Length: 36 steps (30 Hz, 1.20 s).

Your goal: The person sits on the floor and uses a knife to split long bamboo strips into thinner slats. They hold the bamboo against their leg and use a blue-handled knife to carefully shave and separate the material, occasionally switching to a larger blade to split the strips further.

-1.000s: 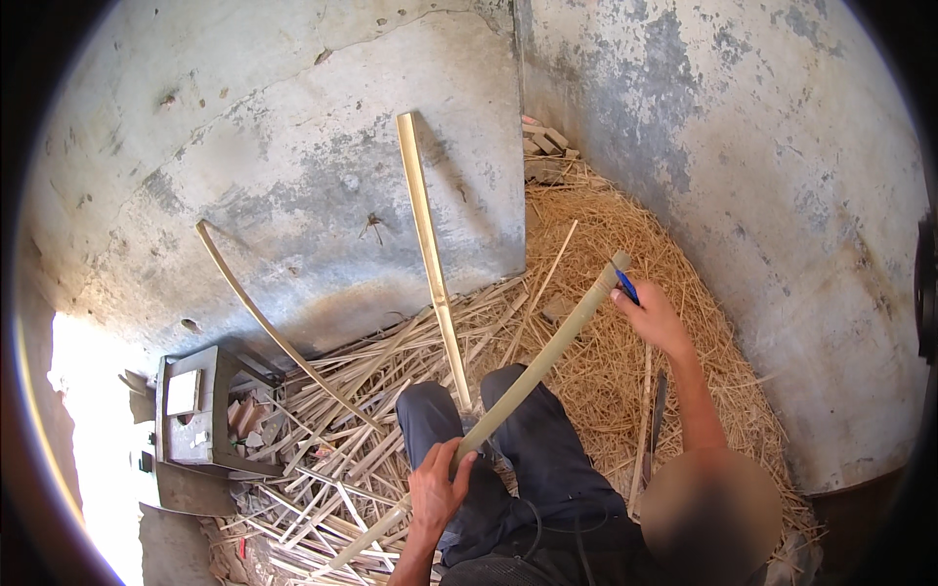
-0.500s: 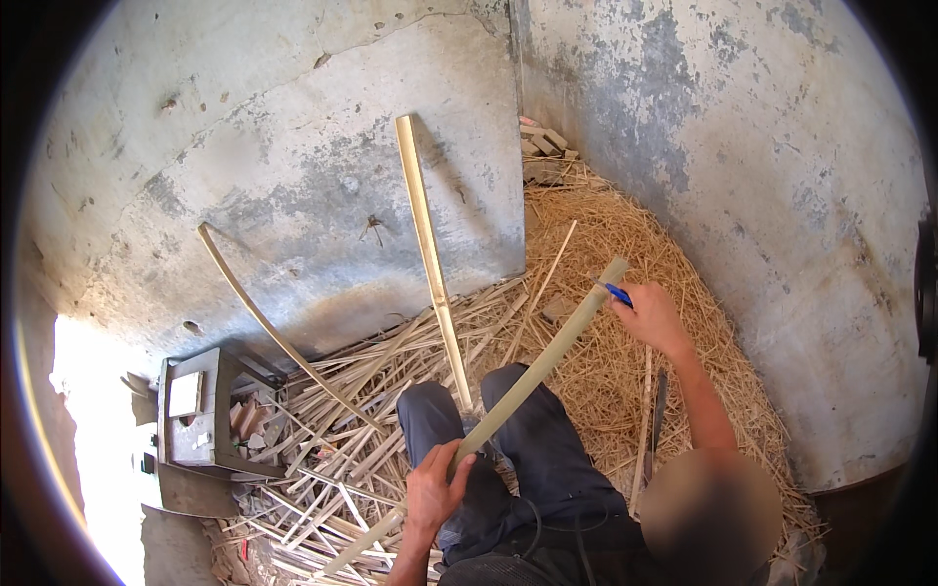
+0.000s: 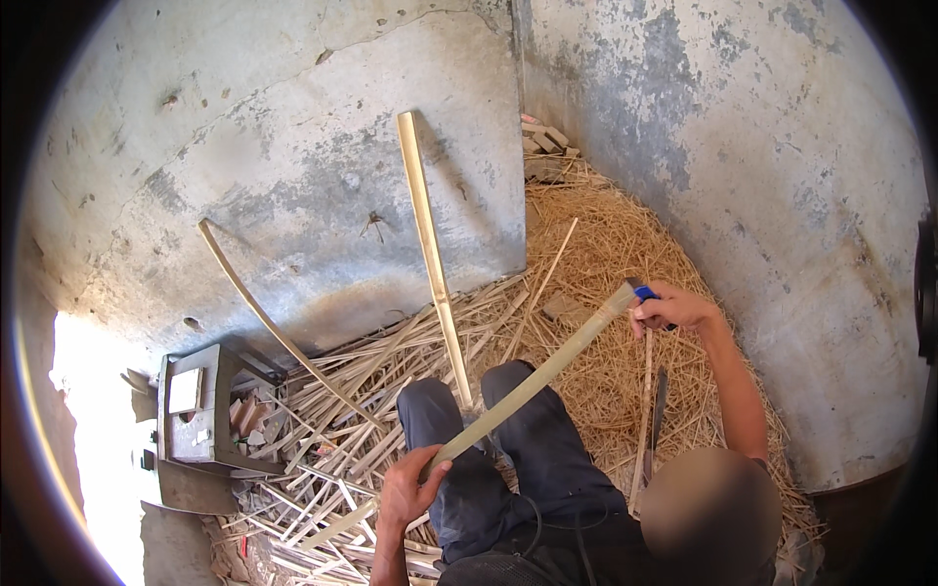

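Observation:
A long pale-green bamboo strip slants across my knees, from lower left to upper right. My left hand is closed around its lower part, beside my left knee. At the upper end, my right hand grips a blue-handled tool with a short dark head, possibly a blade. That head is against or right beside the strip's tip; contact is too small to tell. The tool's kind is partly hidden by my fingers.
A split bamboo length and a thinner curved strip lean on the wall. Cut strips cover the floor ahead, with shavings heaped right. A wooden stool lies at left; a dark long blade-like piece is at right.
My right hand has moved right and slightly down with the blue-handled tool, now at the strip's tip. My left hand and the strip have shifted slightly; the strip's upper end sits lower and farther right.

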{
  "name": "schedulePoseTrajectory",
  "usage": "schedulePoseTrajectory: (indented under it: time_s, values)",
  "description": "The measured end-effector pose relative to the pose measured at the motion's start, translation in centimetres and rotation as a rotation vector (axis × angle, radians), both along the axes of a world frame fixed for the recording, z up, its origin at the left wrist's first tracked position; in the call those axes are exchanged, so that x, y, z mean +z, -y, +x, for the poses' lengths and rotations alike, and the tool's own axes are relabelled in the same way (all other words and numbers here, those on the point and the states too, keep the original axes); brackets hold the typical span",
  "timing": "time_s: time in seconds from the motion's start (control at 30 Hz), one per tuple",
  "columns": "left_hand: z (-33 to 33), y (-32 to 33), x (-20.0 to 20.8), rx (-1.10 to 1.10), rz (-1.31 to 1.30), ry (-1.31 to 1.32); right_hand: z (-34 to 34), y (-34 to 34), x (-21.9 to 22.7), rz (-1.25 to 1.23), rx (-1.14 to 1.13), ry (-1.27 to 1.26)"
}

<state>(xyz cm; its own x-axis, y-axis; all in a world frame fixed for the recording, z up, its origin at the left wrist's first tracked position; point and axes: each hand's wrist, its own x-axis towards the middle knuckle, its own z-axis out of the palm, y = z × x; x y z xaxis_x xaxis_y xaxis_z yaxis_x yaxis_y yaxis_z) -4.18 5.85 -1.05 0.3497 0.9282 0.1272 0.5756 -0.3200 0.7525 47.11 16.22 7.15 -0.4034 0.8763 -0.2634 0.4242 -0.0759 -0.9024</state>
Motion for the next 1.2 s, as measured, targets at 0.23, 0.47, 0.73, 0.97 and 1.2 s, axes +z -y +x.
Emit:
schedulePoseTrajectory:
  time_s: [0.23, 0.47, 0.73, 0.97, 1.2]
  values:
    - [-0.3, -0.3, -0.8, -0.115, -0.099, 0.129, 5.9, -0.1, -5.6, -0.062, 0.093, -0.761]
    - [-2.4, -0.6, -1.6, 0.043, -0.222, 0.058, 7.8, 1.8, -2.6, 0.294, -0.409, -1.03]
    - [0.1, -0.9, -0.7, -0.054, -0.731, 0.502, 4.4, 2.3, -3.7, 0.386, -0.756, 0.862]
    - [5.9, -2.0, 3.1, -0.198, -0.91, 0.632, -10.2, 5.0, -1.1, 0.291, -0.561, -0.364]
    - [8.5, -2.6, 5.4, -0.298, -0.933, 0.65, -14.8, 4.6, -1.5, 0.292, -0.527, -0.617]
